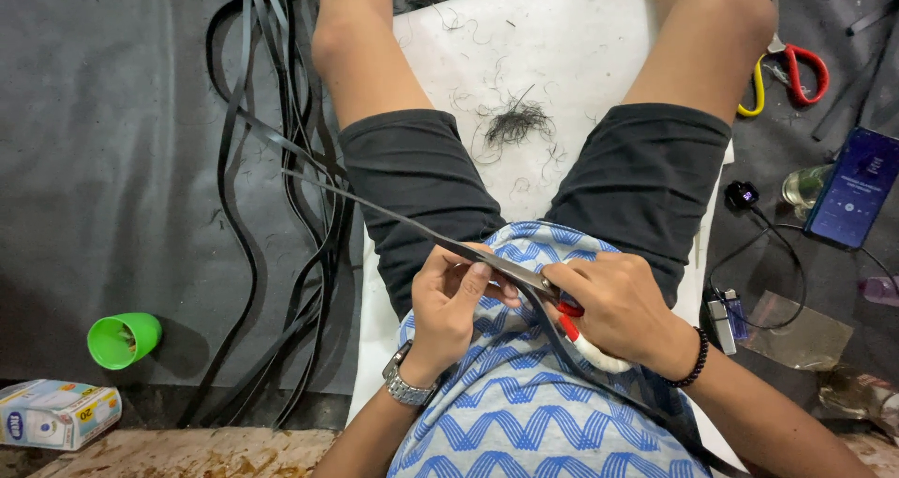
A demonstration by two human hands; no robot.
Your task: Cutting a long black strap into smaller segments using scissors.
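Stretching from between both hands up and away to the left, a thin black strip (393,211) lies across the person's lap. The left hand (449,300) pinches it, touching the right hand (613,305), which is clamped on red-handled scissors (562,314) at the strip. More black strips (281,206) trail left of the hands, beyond them a green cup (122,339).

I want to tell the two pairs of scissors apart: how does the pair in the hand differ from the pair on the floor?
The scissors in hand are gripped by the right hand, blades on a black strip; the floor scissors lie untouched on the dark mat. The held pair's handles are red and white, the floor pair's red and yellow. Both have some red.
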